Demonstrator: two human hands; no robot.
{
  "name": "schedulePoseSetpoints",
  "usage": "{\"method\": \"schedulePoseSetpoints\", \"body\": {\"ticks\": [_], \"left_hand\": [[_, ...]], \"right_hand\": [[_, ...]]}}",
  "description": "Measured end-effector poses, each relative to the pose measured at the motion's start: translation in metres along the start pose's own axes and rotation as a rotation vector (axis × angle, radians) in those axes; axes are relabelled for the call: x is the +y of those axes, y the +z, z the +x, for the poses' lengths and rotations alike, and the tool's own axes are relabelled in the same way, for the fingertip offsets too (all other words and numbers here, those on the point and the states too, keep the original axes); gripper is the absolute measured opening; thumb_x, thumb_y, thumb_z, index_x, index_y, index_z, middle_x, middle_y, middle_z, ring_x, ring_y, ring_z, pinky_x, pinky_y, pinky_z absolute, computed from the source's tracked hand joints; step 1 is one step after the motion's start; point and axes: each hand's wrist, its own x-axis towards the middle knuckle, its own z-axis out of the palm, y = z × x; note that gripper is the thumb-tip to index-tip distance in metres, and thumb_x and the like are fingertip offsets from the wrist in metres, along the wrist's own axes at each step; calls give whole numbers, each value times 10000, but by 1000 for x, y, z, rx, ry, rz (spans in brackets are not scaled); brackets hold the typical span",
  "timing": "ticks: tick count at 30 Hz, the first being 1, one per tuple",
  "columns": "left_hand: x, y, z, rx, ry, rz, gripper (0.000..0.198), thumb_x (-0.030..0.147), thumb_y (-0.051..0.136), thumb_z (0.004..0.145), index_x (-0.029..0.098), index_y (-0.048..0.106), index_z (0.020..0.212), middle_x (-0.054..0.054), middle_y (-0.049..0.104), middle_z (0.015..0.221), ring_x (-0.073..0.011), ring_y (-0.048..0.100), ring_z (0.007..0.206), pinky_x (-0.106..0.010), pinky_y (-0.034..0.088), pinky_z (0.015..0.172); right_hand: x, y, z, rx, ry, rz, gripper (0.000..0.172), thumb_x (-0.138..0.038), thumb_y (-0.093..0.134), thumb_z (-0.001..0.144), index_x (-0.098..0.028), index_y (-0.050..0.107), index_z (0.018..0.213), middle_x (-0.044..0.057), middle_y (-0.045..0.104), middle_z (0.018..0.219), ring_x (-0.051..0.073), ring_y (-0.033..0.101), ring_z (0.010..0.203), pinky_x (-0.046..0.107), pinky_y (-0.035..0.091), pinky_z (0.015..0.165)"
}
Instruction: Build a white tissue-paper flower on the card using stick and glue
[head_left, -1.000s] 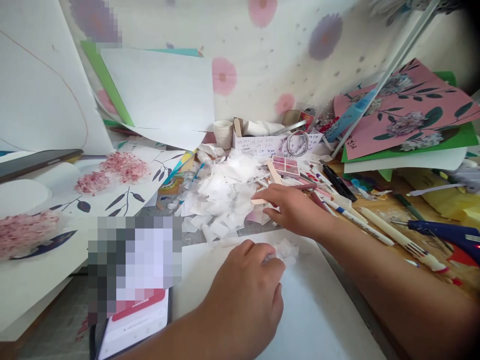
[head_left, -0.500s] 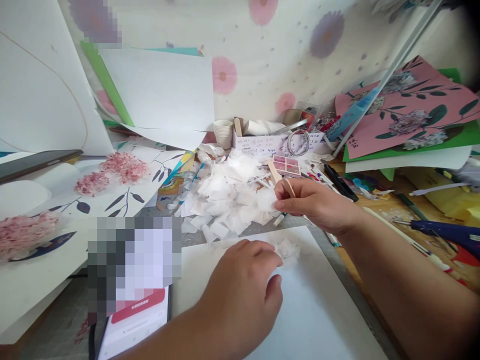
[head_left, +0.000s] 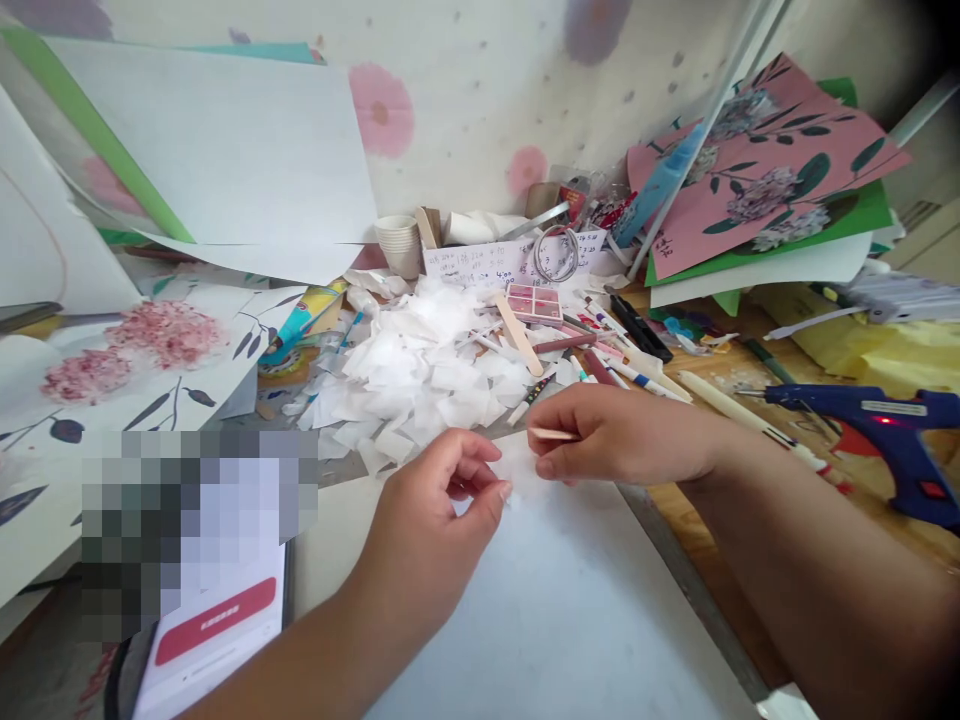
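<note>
My right hand [head_left: 607, 435] is closed in a pinch around a short, pale wooden stick [head_left: 556, 435], most of which the fingers hide. Just left of it, my left hand [head_left: 442, 510] has bent fingers, with a gap between thumb and fingertips and nothing visible in it. Between the two hands lies a crumpled white tissue cluster [head_left: 519, 470] on a white sheet of paper [head_left: 555, 600], partly covered by my fingers. Beyond the hands is a loose pile of white tissue squares [head_left: 420, 350]. Another flat wooden stick [head_left: 517, 335] rests on the pile's right side.
A blue glue gun [head_left: 870, 405] with a lit red light lies at right. A phone [head_left: 217, 620] stands near my left forearm. Behind are paper cups [head_left: 399, 245], a pink palette [head_left: 534, 303] and several pens. At left is a sheet with pink flowers [head_left: 165, 335].
My right hand has come down and nearer from the tissue pile to the paper, still pinching the stick. My left hand has shifted left and its fingers have turned toward the cluster. The view has swung right.
</note>
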Motion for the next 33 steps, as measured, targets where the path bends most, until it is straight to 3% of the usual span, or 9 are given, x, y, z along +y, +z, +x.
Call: {"method": "schedulePoseSetpoints", "body": {"ticks": [6,10,14,17,21,27,29,33], "left_hand": [[0,6,1,-71,54,221,95,220,502,794,235,552,873,40,601,748,-128,551,681,-238,409,596],[2,4,0,-101,91,259,108,233,477,826,239,534,918,33,603,808,-133,555,733,-257,434,646],[4,-1,-3,23,151,298,112,243,464,846,246,513,947,21,582,863,-144,548,783,-274,448,680],[3,-3,-5,100,302,417,139,178,450,841,237,517,947,-2,553,946,-163,532,882,-303,443,751],[0,-1,-7,-41,496,580,292,31,403,792,221,585,919,-31,505,1053,-184,487,969,-334,433,814],[-2,2,-9,-157,481,741,415,-24,419,721,239,635,957,-35,509,1085,-220,460,963,-417,438,826],[-1,2,-9,-181,463,768,438,-21,428,716,251,636,989,-31,515,1090,-223,456,972,-432,432,848],[0,2,-10,-185,471,778,447,-14,431,717,259,638,1004,-29,526,1084,-222,456,980,-432,427,868]], "right_hand": [[-3,8,-3,118,139,-282,136,-197,508,725,-175,459,600,-44,431,559,88,375,512,216,240,433],[0,6,-6,62,117,-207,189,-221,515,742,-170,449,572,-40,427,536,86,366,494,215,253,437],[4,3,-7,-76,7,38,189,-224,490,775,-165,480,596,-25,516,574,95,452,537,218,330,506],[6,6,-3,-23,86,-143,191,-216,486,750,-172,473,565,-20,495,542,104,438,517,228,294,480],[7,15,3,104,172,-497,214,-226,491,711,-176,458,506,1,475,496,117,380,494,252,213,449],[9,12,0,104,170,-509,171,-235,537,707,-181,507,547,-7,500,527,114,403,500,244,221,448],[11,7,-5,209,118,-422,185,-268,546,751,-180,523,589,-15,492,553,110,405,508,239,247,457],[10,-2,-13,485,-231,-118,385,-391,371,932,-175,608,720,25,572,763,140,518,716,249,376,634]]}}
